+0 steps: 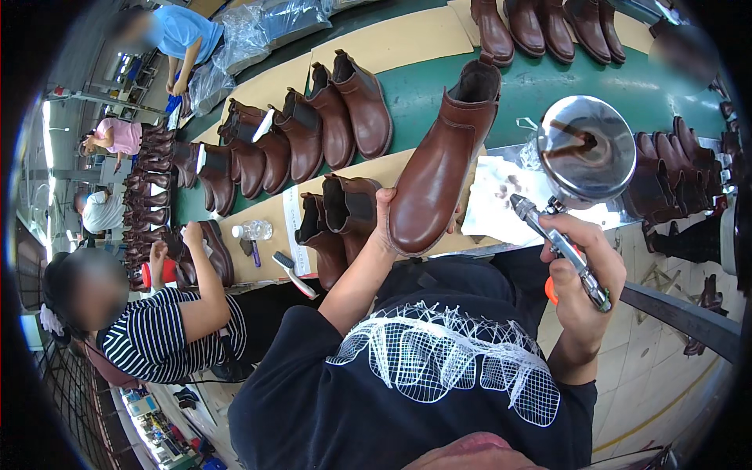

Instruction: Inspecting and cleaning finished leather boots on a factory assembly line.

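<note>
The brown boot is being held up above the green table, its toe pointing toward the wearer and its opening away. At the left, a row of similar boots is being supported by cardboard on the table, and a brush is being left unused. Next, the left hand is being wrapped around the toe end, thumb on one side, fingertips just showing on the other. Some weight is probably being carried there, though nothing excessive; the sole is likely being felt as stiff, the ankle part as softer. The glossy leather could be getting slippery if damp, and easily smudged, so the sole's edge is being judged the safest grip. Farther right, stained white paper is being exposed beside the boot. Last, a spray gun with a shiny round cup is being gripped in the right hand, nozzle toward the boot.
</note>
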`<state>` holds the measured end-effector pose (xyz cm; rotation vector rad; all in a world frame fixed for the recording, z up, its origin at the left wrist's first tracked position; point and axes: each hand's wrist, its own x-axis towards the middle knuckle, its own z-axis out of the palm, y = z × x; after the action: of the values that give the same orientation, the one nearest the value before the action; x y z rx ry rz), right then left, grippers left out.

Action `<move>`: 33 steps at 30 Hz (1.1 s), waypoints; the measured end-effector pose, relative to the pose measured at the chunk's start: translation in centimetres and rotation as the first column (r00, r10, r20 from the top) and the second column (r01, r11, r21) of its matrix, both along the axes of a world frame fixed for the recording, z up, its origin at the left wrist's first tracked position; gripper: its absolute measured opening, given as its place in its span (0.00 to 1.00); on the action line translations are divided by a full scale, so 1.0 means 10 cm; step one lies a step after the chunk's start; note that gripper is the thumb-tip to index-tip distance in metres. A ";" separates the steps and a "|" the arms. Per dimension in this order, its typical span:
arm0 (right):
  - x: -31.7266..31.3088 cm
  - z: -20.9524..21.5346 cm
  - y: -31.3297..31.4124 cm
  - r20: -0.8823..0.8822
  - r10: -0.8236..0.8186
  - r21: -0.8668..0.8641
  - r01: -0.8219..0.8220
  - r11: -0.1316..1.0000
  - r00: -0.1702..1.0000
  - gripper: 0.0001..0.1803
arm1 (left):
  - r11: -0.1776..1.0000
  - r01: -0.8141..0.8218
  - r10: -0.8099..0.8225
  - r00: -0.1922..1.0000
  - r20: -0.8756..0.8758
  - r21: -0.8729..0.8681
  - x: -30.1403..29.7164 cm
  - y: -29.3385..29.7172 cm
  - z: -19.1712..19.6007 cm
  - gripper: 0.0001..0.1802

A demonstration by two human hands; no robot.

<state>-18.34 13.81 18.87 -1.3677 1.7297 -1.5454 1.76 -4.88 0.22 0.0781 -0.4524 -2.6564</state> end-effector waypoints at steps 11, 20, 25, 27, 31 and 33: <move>-0.22 -0.27 0.16 0.130 -0.070 -0.048 0.077 0.996 0.989 0.26 | 0.924 0.191 -0.113 0.964 -0.241 0.332 -0.15 -0.19 -0.07 0.53; -0.35 -0.54 0.13 0.349 0.036 0.078 -0.067 0.995 0.936 0.17 | 0.921 -0.134 0.179 0.979 -0.093 0.365 -1.00 -0.93 -0.35 0.46; -0.42 -0.61 0.04 0.385 -0.031 0.163 -0.035 0.986 0.922 0.17 | 0.921 -0.137 0.224 0.952 -0.209 0.364 -1.75 -1.89 -0.17 0.44; -0.43 -0.62 0.00 0.426 -0.068 0.203 -0.022 0.979 0.902 0.18 | 0.953 -0.266 0.262 0.964 0.045 0.145 -2.07 -2.29 -0.29 0.42; -0.45 -0.69 -0.14 0.406 -0.039 0.191 -0.043 0.981 0.913 0.18 | 0.918 -0.366 0.277 0.866 0.416 0.151 -2.27 -2.87 -1.06 0.42; -0.44 -0.67 -0.17 0.415 -0.020 0.230 -0.083 0.970 0.910 0.17 | 0.922 -0.365 0.228 0.783 0.579 0.129 -2.12 -2.90 -1.20 0.44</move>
<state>-22.79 12.10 12.21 -0.8644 1.5558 -1.4234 -19.43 -33.92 -11.76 0.9423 -0.2629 -2.3165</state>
